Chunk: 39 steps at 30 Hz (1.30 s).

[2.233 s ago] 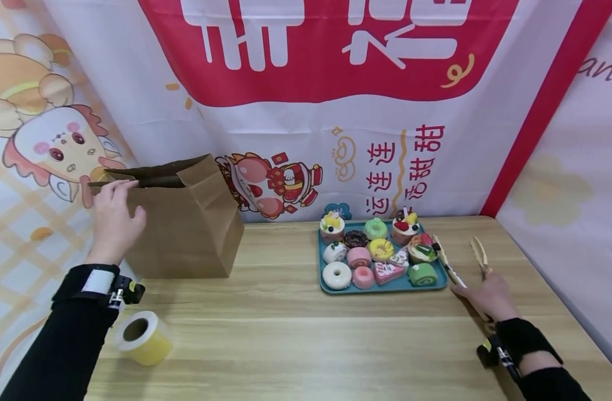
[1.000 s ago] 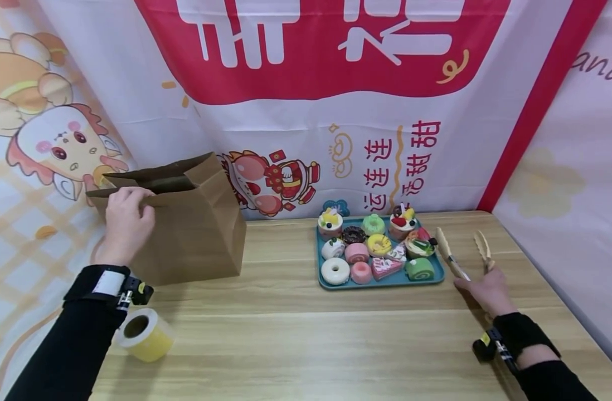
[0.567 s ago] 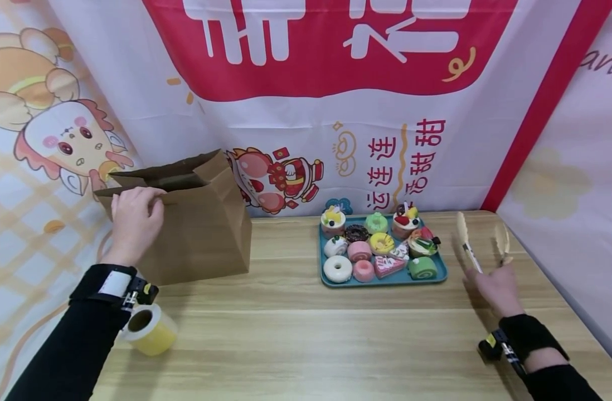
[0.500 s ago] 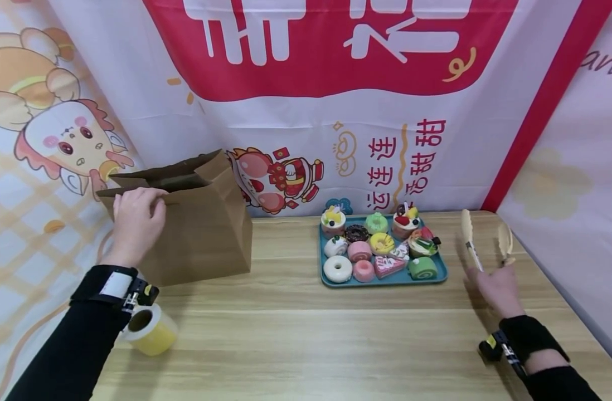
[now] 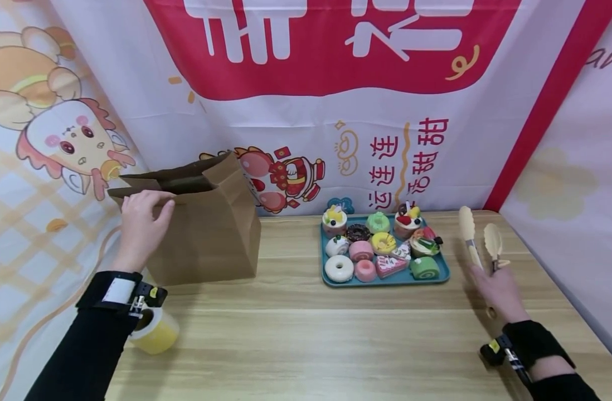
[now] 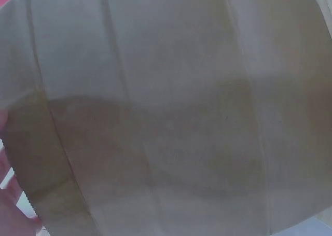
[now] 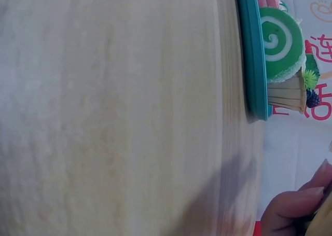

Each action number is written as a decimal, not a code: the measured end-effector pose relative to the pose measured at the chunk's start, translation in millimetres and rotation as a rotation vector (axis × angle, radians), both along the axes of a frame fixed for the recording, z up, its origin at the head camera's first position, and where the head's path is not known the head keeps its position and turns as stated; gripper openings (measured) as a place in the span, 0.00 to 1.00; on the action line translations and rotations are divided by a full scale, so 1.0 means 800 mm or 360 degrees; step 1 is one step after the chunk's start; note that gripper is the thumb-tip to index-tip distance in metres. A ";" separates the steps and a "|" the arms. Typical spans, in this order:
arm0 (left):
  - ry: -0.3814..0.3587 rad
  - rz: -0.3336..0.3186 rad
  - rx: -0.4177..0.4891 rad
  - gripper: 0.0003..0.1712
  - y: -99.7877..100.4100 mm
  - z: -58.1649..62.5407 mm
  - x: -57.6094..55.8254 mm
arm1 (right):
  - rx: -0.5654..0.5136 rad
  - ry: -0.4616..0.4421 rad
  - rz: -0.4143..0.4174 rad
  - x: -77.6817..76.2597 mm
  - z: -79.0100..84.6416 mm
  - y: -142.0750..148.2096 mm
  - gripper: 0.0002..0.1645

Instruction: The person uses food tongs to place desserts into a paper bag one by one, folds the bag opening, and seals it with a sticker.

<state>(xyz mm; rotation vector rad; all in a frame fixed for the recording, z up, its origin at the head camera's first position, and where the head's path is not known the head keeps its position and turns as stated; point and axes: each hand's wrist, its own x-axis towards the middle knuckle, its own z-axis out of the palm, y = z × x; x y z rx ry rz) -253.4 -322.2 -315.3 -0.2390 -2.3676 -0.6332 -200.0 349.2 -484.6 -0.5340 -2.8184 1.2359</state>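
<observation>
On the left of the head view, my left hand (image 5: 146, 225) pinches the near top rim of a brown paper bag (image 5: 205, 239), whose mouth gapes. The bag's brown side (image 6: 171, 122) fills most of the left wrist view, with fingertips at its edge on the left. My right hand (image 5: 501, 292) grips a pair of food tongs (image 5: 467, 225) with beige tips, spread a little apart with nothing between them. To their left sits a teal tray (image 5: 386, 282) of pastries and cakes. The right wrist view shows my fingers (image 7: 290, 207) at the tongs, low on the right.
A roll of yellow labels (image 5: 158, 337) stands on the wooden table (image 5: 306, 345), partly behind my left wrist. Printed cloth backdrops (image 5: 286, 122) rise behind the table and at both sides. A green swirl roll (image 7: 280, 44) lies near the tray's end.
My right hand has moved the tongs rightward away from the tray, and their tips have come closer together. The left hand has shifted right along with the bag's rim.
</observation>
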 end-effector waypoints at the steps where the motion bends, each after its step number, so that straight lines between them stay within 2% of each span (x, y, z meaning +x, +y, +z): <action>1: -0.0007 -0.0001 -0.0006 0.12 0.001 0.000 0.002 | 0.0008 -0.0005 0.0010 0.000 0.001 -0.001 0.29; 5: -0.0018 -0.0007 -0.0056 0.12 0.006 0.002 0.007 | -0.0051 0.0006 0.0041 0.000 0.004 -0.004 0.27; 11: 0.0017 -0.0025 -0.0130 0.13 0.015 0.003 0.011 | -0.0193 0.0061 0.0170 0.004 0.009 -0.009 0.24; 16: 0.0052 -0.0028 -0.0186 0.12 0.020 0.003 0.014 | -0.0188 0.0075 0.0238 0.006 0.016 -0.018 0.22; 22: 0.0035 -0.0027 -0.0158 0.13 0.026 0.004 0.019 | -0.0220 0.0034 0.0283 0.009 0.021 -0.027 0.23; 27: -0.0008 -0.0020 -0.0150 0.15 0.036 0.007 0.024 | -0.0231 0.0015 0.0302 0.012 0.024 -0.035 0.37; 30: -0.0020 -0.0029 -0.0153 0.14 0.043 0.009 0.026 | -0.0175 0.0016 0.0293 0.013 0.027 -0.038 0.46; 39: -0.0004 -0.0055 -0.0148 0.14 0.063 0.009 0.030 | -0.0057 0.0019 0.0321 0.018 0.030 -0.044 0.52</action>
